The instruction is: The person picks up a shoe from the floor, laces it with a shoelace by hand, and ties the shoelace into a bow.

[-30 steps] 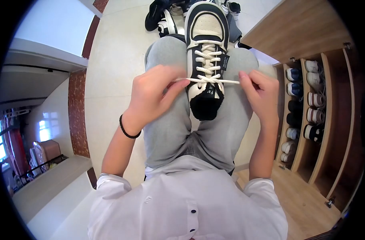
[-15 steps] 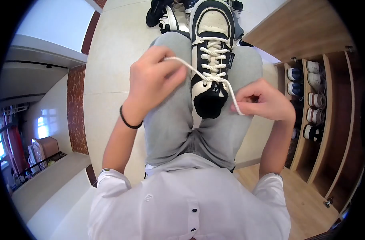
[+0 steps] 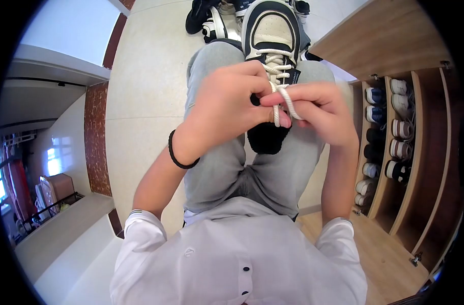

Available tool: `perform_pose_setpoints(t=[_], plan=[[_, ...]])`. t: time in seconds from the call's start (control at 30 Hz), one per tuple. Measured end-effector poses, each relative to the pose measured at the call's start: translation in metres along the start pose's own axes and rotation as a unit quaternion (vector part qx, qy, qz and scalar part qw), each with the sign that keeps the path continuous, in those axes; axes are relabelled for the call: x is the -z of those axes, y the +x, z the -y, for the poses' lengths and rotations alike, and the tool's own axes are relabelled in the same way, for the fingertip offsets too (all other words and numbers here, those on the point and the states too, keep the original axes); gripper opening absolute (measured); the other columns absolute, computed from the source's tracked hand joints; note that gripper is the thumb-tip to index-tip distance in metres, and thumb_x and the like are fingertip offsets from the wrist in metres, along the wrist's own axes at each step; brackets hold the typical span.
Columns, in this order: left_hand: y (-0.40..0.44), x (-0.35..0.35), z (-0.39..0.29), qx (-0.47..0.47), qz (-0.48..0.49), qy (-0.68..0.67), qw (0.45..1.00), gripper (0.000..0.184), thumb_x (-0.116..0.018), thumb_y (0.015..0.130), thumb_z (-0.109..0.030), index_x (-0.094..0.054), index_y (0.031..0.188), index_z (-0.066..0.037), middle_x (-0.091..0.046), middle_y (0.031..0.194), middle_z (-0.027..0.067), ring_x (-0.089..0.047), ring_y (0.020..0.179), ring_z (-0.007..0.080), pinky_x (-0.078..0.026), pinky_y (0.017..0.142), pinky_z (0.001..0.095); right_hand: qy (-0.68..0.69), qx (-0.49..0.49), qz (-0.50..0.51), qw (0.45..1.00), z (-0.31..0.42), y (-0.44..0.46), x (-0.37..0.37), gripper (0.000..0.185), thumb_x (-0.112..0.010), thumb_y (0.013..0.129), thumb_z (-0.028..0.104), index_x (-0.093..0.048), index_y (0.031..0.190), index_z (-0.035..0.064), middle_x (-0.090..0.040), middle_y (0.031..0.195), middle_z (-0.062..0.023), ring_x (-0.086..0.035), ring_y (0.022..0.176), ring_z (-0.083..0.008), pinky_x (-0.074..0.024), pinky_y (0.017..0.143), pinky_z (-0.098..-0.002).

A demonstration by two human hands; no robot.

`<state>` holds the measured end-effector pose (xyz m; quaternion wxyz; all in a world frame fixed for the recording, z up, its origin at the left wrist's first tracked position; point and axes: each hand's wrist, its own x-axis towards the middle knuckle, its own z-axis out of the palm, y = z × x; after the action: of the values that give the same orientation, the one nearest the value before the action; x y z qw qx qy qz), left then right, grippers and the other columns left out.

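A black and cream sneaker (image 3: 271,31) rests between my knees, its toe pointing away from me. Both hands meet over the shoe's opening and hide its tongue and upper eyelets. The cream shoelace (image 3: 289,103) runs between my fingers and bends around the fingers of my right hand (image 3: 323,109). My left hand (image 3: 232,99), with a black band on the wrist, pinches the lace from the other side. The fingertips of the two hands touch or overlap. Below them the shoe's black fuzzy heel lining (image 3: 267,140) shows.
Several other shoes (image 3: 216,25) lie on the tiled floor beyond my knees. At the right stands an open wooden shoe cabinet (image 3: 417,127) with pairs of shoes on its shelves, its door (image 3: 379,35) swung out. A white ledge (image 3: 69,229) runs along the left.
My hands were apart, each holding one lace end out to its side. Both have come together over the shoe, and the lace is now bent around the right fingers.
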<state>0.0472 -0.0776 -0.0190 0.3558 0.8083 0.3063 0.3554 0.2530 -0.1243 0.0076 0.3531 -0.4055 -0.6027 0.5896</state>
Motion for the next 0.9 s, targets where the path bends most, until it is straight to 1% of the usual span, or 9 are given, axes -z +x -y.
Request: perform_pose_setpoints(t=[0.17, 0.23, 0.3, 0.47, 0.53, 0.63, 0.73, 0.8, 0.9], plan=[[0.000, 0.001, -0.003, 0.014, 0.006, 0.041, 0.999, 0.040, -0.091, 0.068, -0.034, -0.068, 0.077, -0.003, -0.060, 0.080, 0.0056, -0.059, 0.066, 0.0234, -0.046, 0.060, 0.0350, -0.253, 0.069, -0.032, 0.965, 0.000, -0.002, -0.009, 0.022, -0.052, 0.098, 0.003, -0.065, 0.115, 0.0063, -0.069, 0.079, -0.0083, -0.060, 0.061, -0.0206, -0.0438, 0.055, -0.0327], [-0.001, 0.003, -0.003, 0.018, -0.027, -0.014, 0.999, 0.029, -0.089, 0.071, -0.015, -0.067, 0.083, 0.000, -0.058, 0.082, 0.0010, -0.048, 0.064, 0.0125, -0.038, 0.057, 0.0263, -0.360, 0.082, -0.053, 0.928, 0.005, -0.011, -0.018, 0.020, -0.053, 0.100, 0.006, -0.061, 0.117, 0.0083, -0.068, 0.079, -0.0121, -0.063, 0.062, -0.0285, -0.0459, 0.056, -0.0373], [-0.006, 0.004, -0.008, 0.020, -0.045, -0.014, 0.999, 0.024, -0.085, 0.071, -0.012, -0.068, 0.084, -0.001, -0.058, 0.082, 0.0006, -0.048, 0.065, 0.0120, -0.038, 0.057, 0.0256, -0.371, 0.057, -0.083, 0.923, 0.007, -0.019, -0.025, 0.025, -0.058, 0.098, 0.007, -0.059, 0.123, 0.0111, -0.066, 0.082, -0.0173, -0.064, 0.069, -0.0388, -0.0476, 0.058, -0.0433], [-0.015, -0.001, -0.012, 0.000, -0.090, 0.023, 0.996, 0.014, -0.075, 0.072, -0.005, -0.069, 0.085, -0.003, -0.058, 0.082, 0.0014, -0.050, 0.066, 0.0117, -0.040, 0.057, 0.0249, -0.309, 0.055, -0.126, 0.941, 0.009, -0.024, -0.029, 0.021, -0.066, 0.093, 0.006, -0.063, 0.113, 0.0067, -0.064, 0.078, -0.0124, -0.063, 0.063, -0.0284, -0.0472, 0.056, -0.0389], [-0.019, 0.006, -0.012, 0.025, -0.082, 0.101, 0.991, 0.013, -0.076, 0.073, -0.013, -0.069, 0.083, -0.008, -0.062, 0.086, 0.0050, -0.064, 0.071, 0.0239, -0.050, 0.061, 0.0349, -0.281, 0.032, -0.145, 0.948, 0.008, -0.023, -0.029, 0.018, -0.069, 0.090, 0.006, -0.064, 0.107, 0.0046, -0.064, 0.079, -0.0099, -0.060, 0.059, -0.0238, -0.0465, 0.056, -0.0364], [-0.022, 0.012, -0.007, 0.015, -0.060, 0.109, 0.992, 0.014, -0.074, 0.072, -0.004, -0.069, 0.085, -0.003, -0.061, 0.085, 0.0037, -0.054, 0.067, 0.0140, -0.044, 0.059, 0.0267, -0.250, 0.082, -0.183, 0.947, -0.010, -0.018, -0.027, 0.011, -0.072, 0.086, 0.006, -0.063, 0.091, 0.0025, -0.059, 0.082, -0.0037, -0.051, 0.060, -0.0131, -0.0418, 0.057, -0.0270], [-0.024, 0.017, -0.001, 0.012, -0.060, 0.109, 0.992, 0.012, -0.073, 0.074, -0.001, -0.069, 0.086, -0.003, -0.063, 0.087, 0.0038, -0.057, 0.069, 0.0147, -0.045, 0.060, 0.0267, -0.102, 0.143, -0.167, 0.970, -0.022, -0.015, -0.016, 0.013, -0.070, 0.084, 0.005, -0.058, 0.079, 0.0027, -0.056, 0.085, -0.0018, -0.046, 0.066, -0.0081, -0.0357, 0.059, -0.0223], [-0.025, 0.016, 0.002, -0.001, -0.054, 0.123, 0.991, 0.013, -0.073, 0.074, 0.000, -0.069, 0.086, -0.003, -0.063, 0.087, 0.0040, -0.059, 0.070, 0.0148, -0.046, 0.061, 0.0266, 0.132, 0.059, -0.102, 0.984, -0.022, -0.017, -0.009, 0.017, -0.066, 0.086, 0.004, -0.054, 0.074, 0.0033, -0.056, 0.087, -0.0027, -0.045, 0.072, -0.0065, -0.0333, 0.061, -0.0224], [-0.027, 0.018, 0.002, -0.030, -0.049, 0.152, 0.987, 0.013, -0.074, 0.076, 0.001, -0.070, 0.088, -0.002, -0.064, 0.089, 0.0050, -0.061, 0.073, 0.0153, -0.047, 0.062, 0.0270, 0.141, 0.020, 0.018, 0.990, -0.032, -0.019, 0.009, 0.019, -0.064, 0.089, 0.004, -0.052, 0.074, 0.0033, -0.056, 0.089, -0.0041, -0.042, 0.069, -0.0066, -0.0325, 0.060, -0.0229]])
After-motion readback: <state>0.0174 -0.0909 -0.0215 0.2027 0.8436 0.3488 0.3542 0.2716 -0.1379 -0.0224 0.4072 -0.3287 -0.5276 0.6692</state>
